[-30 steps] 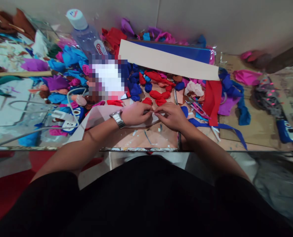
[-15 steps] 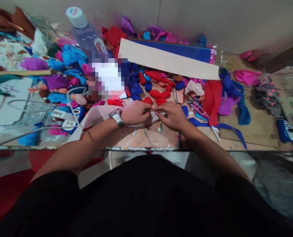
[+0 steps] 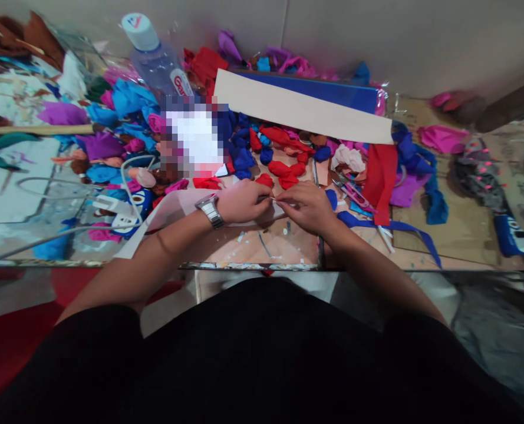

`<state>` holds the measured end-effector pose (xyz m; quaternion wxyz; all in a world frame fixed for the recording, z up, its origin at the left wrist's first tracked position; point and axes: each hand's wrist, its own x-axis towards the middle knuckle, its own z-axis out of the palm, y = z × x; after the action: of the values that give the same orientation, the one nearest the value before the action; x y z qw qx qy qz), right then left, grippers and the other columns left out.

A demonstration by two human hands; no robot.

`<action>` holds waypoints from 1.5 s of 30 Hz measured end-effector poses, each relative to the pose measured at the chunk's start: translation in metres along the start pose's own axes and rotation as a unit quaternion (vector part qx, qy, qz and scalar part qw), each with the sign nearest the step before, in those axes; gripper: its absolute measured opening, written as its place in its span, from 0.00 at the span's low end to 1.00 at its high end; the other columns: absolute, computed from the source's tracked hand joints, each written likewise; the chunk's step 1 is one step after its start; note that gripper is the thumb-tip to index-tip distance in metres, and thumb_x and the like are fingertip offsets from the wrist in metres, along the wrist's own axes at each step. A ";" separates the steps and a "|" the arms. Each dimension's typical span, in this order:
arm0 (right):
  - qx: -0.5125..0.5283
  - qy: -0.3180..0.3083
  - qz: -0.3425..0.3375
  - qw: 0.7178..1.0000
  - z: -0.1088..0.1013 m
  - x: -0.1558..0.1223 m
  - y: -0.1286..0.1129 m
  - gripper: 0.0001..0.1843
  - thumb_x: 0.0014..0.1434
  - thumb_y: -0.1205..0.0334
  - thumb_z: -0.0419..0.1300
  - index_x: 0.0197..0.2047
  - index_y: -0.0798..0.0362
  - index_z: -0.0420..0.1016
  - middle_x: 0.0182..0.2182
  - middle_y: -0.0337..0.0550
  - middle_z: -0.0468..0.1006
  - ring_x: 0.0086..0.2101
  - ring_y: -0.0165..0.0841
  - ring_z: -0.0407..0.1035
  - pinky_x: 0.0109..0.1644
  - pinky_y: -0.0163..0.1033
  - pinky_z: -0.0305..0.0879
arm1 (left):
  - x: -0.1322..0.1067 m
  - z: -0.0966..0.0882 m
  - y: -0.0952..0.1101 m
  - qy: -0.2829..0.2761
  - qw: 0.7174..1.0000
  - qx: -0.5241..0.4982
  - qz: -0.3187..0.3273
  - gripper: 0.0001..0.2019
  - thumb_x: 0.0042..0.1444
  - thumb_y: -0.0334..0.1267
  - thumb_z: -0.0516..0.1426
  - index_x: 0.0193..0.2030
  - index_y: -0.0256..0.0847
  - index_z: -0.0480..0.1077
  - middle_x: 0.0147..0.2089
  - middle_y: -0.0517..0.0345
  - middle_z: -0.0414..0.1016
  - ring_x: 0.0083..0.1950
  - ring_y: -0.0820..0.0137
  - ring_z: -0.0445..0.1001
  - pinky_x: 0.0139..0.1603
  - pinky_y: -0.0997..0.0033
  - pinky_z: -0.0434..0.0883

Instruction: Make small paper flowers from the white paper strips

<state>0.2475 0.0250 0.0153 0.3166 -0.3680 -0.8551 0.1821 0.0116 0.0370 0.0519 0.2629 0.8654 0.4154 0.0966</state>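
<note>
Closest in, the desk (image 3: 253,250) carries both hands side by side, fingertips meeting at its middle. The left hand (image 3: 243,202), with a wristwatch (image 3: 210,211), and the right hand (image 3: 309,206) each pinch one end of a thin pale sliver (image 3: 274,200). Its long axis runs left to right between them, and neither hand is nearer, as both touch it. Its material is too small to tell. Just beyond lie red crumpled pieces (image 3: 284,171); farther still, a long cream card (image 3: 301,109).
</note>
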 end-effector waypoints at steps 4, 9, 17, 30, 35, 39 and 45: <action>-0.006 -0.009 -0.007 1.000 0.000 -0.001 0.001 0.10 0.71 0.56 0.62 0.45 0.45 0.86 0.40 0.42 0.89 0.42 0.40 0.80 0.52 0.49 0.69 | 0.001 -0.002 0.001 -0.004 0.999 -0.029 -0.016 0.15 0.64 0.42 0.52 0.33 0.39 0.76 0.28 0.56 0.74 0.28 0.70 0.66 0.32 0.67 0.58; -0.010 -0.024 -0.014 1.000 0.002 -0.001 0.003 0.10 0.71 0.58 0.61 0.46 0.44 0.86 0.41 0.42 0.89 0.44 0.40 0.79 0.53 0.50 0.68 | 0.001 -0.002 0.001 -0.005 0.998 -0.057 -0.025 0.14 0.62 0.41 0.52 0.36 0.39 0.77 0.30 0.55 0.77 0.31 0.69 0.70 0.34 0.67 0.61; -0.010 -0.002 -0.017 1.000 0.000 0.000 0.000 0.09 0.71 0.57 0.62 0.45 0.46 0.85 0.40 0.44 0.88 0.43 0.41 0.80 0.52 0.50 0.69 | 0.001 0.001 0.002 0.012 0.998 -0.060 -0.017 0.20 0.68 0.48 0.49 0.32 0.39 0.74 0.27 0.57 0.72 0.29 0.70 0.65 0.34 0.66 0.58; -0.045 -0.007 -0.010 0.999 -0.003 0.002 -0.003 0.09 0.71 0.56 0.61 0.44 0.48 0.83 0.40 0.45 0.87 0.43 0.42 0.78 0.53 0.51 0.66 | 0.002 0.001 0.004 0.019 0.995 -0.076 -0.057 0.17 0.64 0.47 0.53 0.33 0.39 0.77 0.27 0.58 0.73 0.29 0.70 0.67 0.33 0.66 0.57; -0.048 0.002 -0.024 0.999 -0.002 0.002 -0.004 0.09 0.71 0.57 0.61 0.42 0.48 0.82 0.39 0.45 0.87 0.42 0.41 0.77 0.52 0.50 0.65 | 0.002 0.001 0.004 0.009 0.994 -0.091 -0.057 0.17 0.64 0.48 0.54 0.34 0.39 0.77 0.28 0.58 0.74 0.29 0.71 0.67 0.33 0.67 0.57; -0.056 0.003 -0.029 0.998 -0.002 0.002 -0.003 0.08 0.71 0.57 0.62 0.43 0.49 0.82 0.39 0.45 0.87 0.42 0.41 0.77 0.52 0.49 0.65 | 0.002 0.003 0.004 0.015 0.995 -0.084 -0.052 0.16 0.63 0.48 0.55 0.33 0.39 0.77 0.28 0.58 0.74 0.29 0.71 0.66 0.32 0.67 0.56; -0.065 -0.004 -0.022 0.998 -0.001 0.001 -0.001 0.08 0.70 0.57 0.62 0.43 0.49 0.82 0.39 0.45 0.86 0.42 0.41 0.77 0.51 0.50 0.64 | 0.001 0.004 0.003 0.021 0.995 -0.077 -0.052 0.16 0.63 0.47 0.54 0.33 0.39 0.76 0.29 0.57 0.75 0.30 0.70 0.68 0.34 0.67 0.58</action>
<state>0.2467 0.0248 0.0169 0.2924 -0.3678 -0.8745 0.1203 0.0163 0.0349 0.0505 0.3251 0.8178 0.4560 0.1326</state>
